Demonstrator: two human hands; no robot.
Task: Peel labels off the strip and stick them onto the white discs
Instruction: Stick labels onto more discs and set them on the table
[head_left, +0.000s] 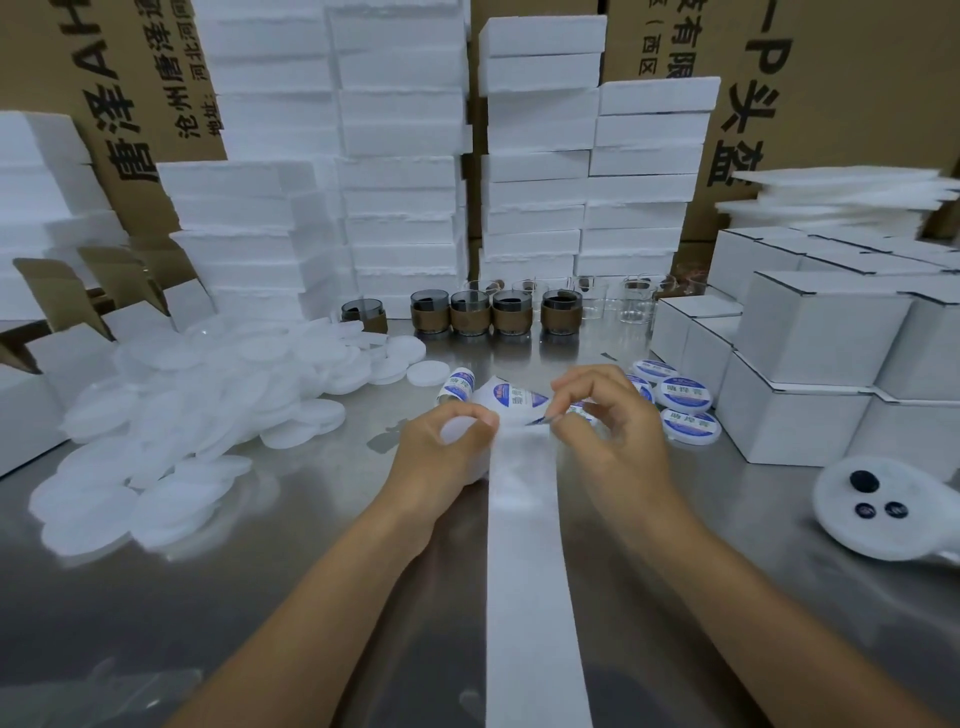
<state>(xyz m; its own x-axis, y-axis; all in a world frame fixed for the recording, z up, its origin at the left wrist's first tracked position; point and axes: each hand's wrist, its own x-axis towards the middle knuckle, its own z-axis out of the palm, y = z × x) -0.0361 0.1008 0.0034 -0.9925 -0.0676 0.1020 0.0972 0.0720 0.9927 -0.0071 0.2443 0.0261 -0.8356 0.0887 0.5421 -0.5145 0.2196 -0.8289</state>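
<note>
Matt white foam discs (171, 415) and a smooth paper strip (530, 571) lie on the glossy steel table (322, 545).

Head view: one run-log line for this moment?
step: peeling; left hand: pinches strip; right hand: pinches label; labelled discs: right; blank discs: left

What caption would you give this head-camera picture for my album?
Left hand pinches the strip while right hand peels a label; plain discs heaped left, labelled discs right.

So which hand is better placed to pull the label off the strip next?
Right. The right hand pinches the edge of the label, which is partly lifted. The left hand grips the strip beside it, so it is busy anchoring.
</note>
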